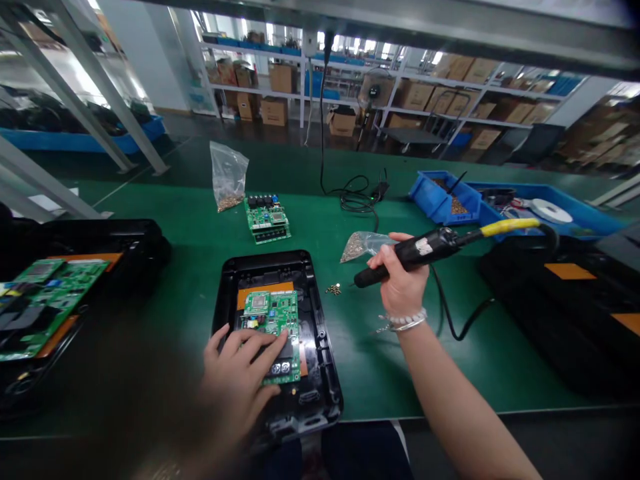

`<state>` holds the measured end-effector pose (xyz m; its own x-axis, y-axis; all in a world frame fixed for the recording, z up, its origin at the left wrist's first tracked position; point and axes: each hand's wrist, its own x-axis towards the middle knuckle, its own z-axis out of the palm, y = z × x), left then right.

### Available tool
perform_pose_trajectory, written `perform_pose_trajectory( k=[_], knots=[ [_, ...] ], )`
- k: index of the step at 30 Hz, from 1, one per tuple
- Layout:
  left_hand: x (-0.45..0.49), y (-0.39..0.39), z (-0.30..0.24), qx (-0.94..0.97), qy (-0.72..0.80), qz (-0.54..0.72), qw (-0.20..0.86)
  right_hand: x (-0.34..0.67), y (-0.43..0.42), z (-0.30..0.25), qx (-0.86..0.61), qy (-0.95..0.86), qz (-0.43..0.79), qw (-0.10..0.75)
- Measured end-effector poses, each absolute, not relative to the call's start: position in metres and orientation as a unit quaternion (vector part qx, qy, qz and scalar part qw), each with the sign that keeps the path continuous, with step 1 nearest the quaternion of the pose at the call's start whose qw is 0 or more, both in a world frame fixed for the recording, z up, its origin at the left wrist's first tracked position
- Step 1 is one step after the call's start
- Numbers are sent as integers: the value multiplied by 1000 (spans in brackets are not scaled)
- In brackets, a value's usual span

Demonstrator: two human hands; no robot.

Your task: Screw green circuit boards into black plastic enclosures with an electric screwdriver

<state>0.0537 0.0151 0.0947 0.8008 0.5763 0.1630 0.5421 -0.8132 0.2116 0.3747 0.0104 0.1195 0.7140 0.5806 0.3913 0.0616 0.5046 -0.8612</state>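
Note:
My left hand point(245, 363) lies with fingers spread across a green circuit board point(287, 310), which sits inside a black plastic housing point(327, 373) at the bench's front edge. Part of the board is hidden under the fingers. In my right hand point(404, 287) is a black electric screwdriver point(420, 252) with a corded, yellow-wrapped tail, its tip pointing left. Just left of that tip is a small pile of brass-coloured screws point(333, 289) on the green mat. Behind the right hand lies a clear plastic bag point(354, 247) of small metal parts.
Stacked circuit boards point(267, 217) stand behind the housing, beside another bag of screws point(229, 177). Blue bins point(440, 212) are at the back right. Black housings with boards point(55, 293) lie left, another black case point(545, 320) right. A black cable point(357, 200) coils at the back.

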Motion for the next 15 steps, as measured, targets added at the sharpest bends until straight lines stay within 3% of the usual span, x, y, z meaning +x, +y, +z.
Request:
perform_pose_trajectory(
  k=[8, 15],
  knots=[
    [53, 13, 93, 943, 273, 183, 48, 356, 31, 107, -450, -367, 206, 787],
    [51, 11, 96, 935, 278, 205, 82, 337, 41, 92, -457, -386, 229, 768]
  ],
)
